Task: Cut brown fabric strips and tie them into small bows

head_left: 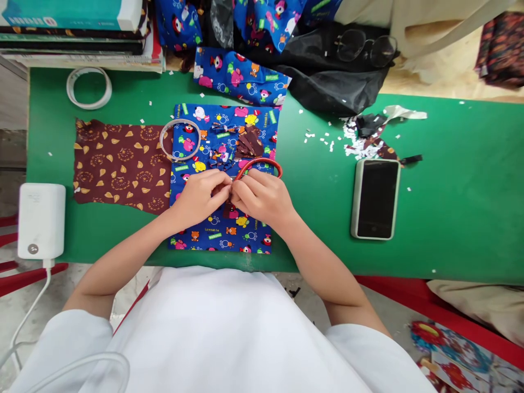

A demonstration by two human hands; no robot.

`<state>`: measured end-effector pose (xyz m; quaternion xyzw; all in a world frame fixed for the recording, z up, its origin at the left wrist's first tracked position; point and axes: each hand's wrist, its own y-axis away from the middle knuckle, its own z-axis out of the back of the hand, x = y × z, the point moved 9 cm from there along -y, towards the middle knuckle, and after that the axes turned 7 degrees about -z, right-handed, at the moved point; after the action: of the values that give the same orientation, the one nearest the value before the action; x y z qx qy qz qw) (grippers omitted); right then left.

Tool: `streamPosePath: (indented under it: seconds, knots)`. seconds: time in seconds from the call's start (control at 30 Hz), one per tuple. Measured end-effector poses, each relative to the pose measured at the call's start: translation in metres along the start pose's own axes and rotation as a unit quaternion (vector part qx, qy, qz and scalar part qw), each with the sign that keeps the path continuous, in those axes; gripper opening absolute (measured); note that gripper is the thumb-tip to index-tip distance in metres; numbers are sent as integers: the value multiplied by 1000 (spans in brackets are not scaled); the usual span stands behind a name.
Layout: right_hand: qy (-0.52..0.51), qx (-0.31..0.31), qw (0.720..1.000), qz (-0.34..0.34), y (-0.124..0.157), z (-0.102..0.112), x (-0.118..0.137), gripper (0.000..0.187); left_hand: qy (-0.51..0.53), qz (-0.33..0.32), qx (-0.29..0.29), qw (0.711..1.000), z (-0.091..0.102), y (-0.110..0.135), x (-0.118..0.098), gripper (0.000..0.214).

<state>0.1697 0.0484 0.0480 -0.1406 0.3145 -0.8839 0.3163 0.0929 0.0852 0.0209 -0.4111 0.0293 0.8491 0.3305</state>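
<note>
My left hand (202, 192) and my right hand (262, 197) meet fingertip to fingertip above a blue cartoon-print cloth (221, 240). Both are closed in a pinch; what they grip is small and mostly hidden by the fingers. Dark brown fabric shows just below the fingertips. A red scissor handle (268, 160) curves out along the top of my right hand; whether that hand holds it I cannot tell. Cut brown fabric strips (249, 142) and small blue fabric strips (221, 158) lie on the cloth beyond my hands. A tape roll (162, 143) overlaps its left edge.
Brown patterned fabric (123, 166) lies left on the green table (319, 218). Around it are another tape roll (70, 90), a white power bank (41, 221) with a cable and stacked books (82, 46). At right are a phone (375, 199), white scraps (360, 147) and glasses (352, 46) on black fabric.
</note>
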Motion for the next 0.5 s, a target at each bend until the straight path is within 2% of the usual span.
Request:
streamPosePath:
  seconds: [0.2,0.5]
  knots:
    - [23,-18,999,14,1,5,6,33,30,31,7,999,-1,0,1,12]
    - [14,-16,1000,-17,0,4,2,28,35,8,-8,999,1,0,-2,12]
